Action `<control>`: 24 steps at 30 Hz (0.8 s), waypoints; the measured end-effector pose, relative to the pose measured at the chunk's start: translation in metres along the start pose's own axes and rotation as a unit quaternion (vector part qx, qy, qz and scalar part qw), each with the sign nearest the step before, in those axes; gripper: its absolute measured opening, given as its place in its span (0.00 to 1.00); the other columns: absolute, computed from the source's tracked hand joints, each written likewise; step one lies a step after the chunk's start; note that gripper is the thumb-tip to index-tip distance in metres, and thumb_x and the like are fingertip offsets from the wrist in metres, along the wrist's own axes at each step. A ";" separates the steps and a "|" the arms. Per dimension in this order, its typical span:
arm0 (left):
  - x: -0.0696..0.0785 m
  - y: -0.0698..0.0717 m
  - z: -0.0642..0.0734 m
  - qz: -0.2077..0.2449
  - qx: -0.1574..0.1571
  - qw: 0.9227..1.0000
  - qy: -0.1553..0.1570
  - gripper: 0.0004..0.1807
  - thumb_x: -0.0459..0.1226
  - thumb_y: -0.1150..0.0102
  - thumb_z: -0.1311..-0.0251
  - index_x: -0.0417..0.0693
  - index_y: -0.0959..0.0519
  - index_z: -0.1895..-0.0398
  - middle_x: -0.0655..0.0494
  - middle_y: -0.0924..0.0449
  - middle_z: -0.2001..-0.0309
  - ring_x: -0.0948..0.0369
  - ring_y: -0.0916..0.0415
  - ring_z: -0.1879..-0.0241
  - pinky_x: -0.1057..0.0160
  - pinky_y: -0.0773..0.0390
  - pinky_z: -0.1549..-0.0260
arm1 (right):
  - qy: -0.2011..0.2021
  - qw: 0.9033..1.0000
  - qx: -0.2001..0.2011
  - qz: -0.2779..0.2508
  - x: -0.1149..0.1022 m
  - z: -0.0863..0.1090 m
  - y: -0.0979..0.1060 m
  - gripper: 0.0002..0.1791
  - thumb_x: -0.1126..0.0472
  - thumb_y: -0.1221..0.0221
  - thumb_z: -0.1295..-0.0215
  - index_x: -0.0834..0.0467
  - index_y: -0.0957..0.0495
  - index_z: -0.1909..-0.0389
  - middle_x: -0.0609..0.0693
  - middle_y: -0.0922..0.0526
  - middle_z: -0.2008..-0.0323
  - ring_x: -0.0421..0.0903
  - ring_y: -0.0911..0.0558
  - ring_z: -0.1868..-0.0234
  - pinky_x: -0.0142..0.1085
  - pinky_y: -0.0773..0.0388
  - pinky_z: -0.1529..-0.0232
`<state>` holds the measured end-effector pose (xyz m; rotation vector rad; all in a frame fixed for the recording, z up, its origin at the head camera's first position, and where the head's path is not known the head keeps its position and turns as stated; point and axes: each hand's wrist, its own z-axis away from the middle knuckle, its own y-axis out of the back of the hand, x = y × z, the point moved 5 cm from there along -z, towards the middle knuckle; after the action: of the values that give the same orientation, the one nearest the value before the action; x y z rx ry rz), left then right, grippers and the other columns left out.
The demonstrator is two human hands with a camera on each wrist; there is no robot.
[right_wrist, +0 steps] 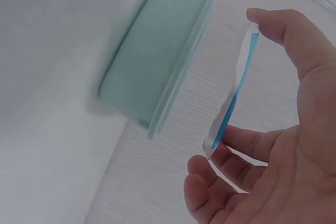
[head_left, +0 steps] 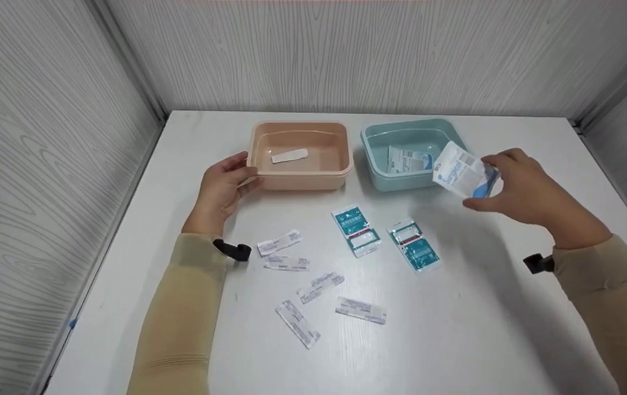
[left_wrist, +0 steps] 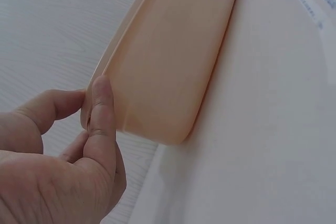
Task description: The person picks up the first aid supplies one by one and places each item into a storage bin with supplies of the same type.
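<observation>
My left hand point(head_left: 221, 185) pinches the left front corner of the peach plastic box point(head_left: 302, 182), its thumb and fingers on the rim point(left_wrist: 97, 85). A single white strip packet point(head_left: 289, 156) lies inside that box. Between thumb and fingertips, my right hand point(head_left: 527, 189) holds a white and blue packet printed "Surgical" point(head_left: 460, 171) by its opposite edges. It is tilted over the right front of the light teal box point(head_left: 401, 182), covering part of the rim in the head view. A similar white and blue packet point(head_left: 407, 161) lies in the teal box. The right wrist view shows the held packet point(right_wrist: 233, 93) edge-on.
Two teal and white packets, one on the left point(head_left: 356, 230) and one on the right point(head_left: 413, 245), lie before the boxes. Several small white strip packets point(head_left: 320, 287) are scattered nearer the front. The white table point(head_left: 456, 334) meets a grey wood-grain panel point(head_left: 318, 55) at the back.
</observation>
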<state>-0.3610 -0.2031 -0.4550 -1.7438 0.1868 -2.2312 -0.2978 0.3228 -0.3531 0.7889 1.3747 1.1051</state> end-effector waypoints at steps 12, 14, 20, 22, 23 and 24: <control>-0.004 0.001 0.000 0.005 -0.013 1.000 -0.005 0.32 0.26 0.35 0.35 0.44 0.29 0.27 0.42 0.32 0.29 0.44 0.28 0.31 0.59 0.14 0.46 | 0.000 1.000 0.017 -0.013 -0.020 -0.052 0.015 0.62 0.27 0.31 0.46 0.65 0.40 0.22 0.69 0.41 0.24 0.70 0.36 0.30 0.71 0.29 0.35; -0.007 0.002 0.001 0.001 -0.011 1.000 -0.005 0.32 0.26 0.35 0.34 0.44 0.29 0.27 0.42 0.32 0.30 0.45 0.27 0.30 0.60 0.14 0.46 | -0.008 1.000 0.013 -0.006 -0.018 -0.059 0.011 0.63 0.26 0.32 0.46 0.65 0.40 0.22 0.69 0.42 0.24 0.71 0.38 0.28 0.71 0.32 0.33; -0.013 -0.001 0.001 0.004 -0.014 1.000 -0.005 0.32 0.27 0.35 0.35 0.45 0.29 0.27 0.45 0.30 0.31 0.45 0.27 0.30 0.59 0.14 0.45 | -0.035 0.999 0.006 -0.010 -0.004 -0.078 0.000 0.64 0.24 0.34 0.47 0.64 0.41 0.22 0.69 0.44 0.22 0.70 0.41 0.27 0.71 0.34 0.31; -0.014 -0.002 0.001 0.011 -0.016 1.000 -0.007 0.32 0.27 0.34 0.35 0.45 0.29 0.27 0.45 0.30 0.32 0.44 0.27 0.29 0.59 0.14 0.45 | -0.040 0.999 0.010 -0.018 0.001 -0.084 -0.003 0.63 0.24 0.34 0.46 0.65 0.41 0.22 0.68 0.44 0.22 0.70 0.41 0.27 0.70 0.34 0.31; -0.015 -0.002 0.002 0.016 -0.017 1.000 -0.007 0.32 0.27 0.34 0.35 0.44 0.28 0.27 0.45 0.29 0.32 0.44 0.28 0.29 0.59 0.14 0.45 | -0.042 0.999 0.011 -0.022 0.003 -0.086 -0.005 0.63 0.24 0.34 0.45 0.65 0.41 0.22 0.68 0.44 0.22 0.70 0.41 0.27 0.70 0.34 0.31; -0.015 -0.002 0.002 0.019 -0.018 1.000 -0.007 0.32 0.27 0.34 0.35 0.44 0.28 0.27 0.45 0.29 0.33 0.44 0.28 0.29 0.59 0.14 0.46 | -0.045 0.999 0.012 -0.027 0.005 -0.088 -0.007 0.63 0.25 0.34 0.45 0.65 0.41 0.22 0.68 0.44 0.22 0.69 0.41 0.27 0.70 0.34 0.31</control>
<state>-0.3555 -0.1965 -0.4681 -1.7593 0.2546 -2.2012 -0.3840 0.3101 -0.3695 0.8048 1.3277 1.0021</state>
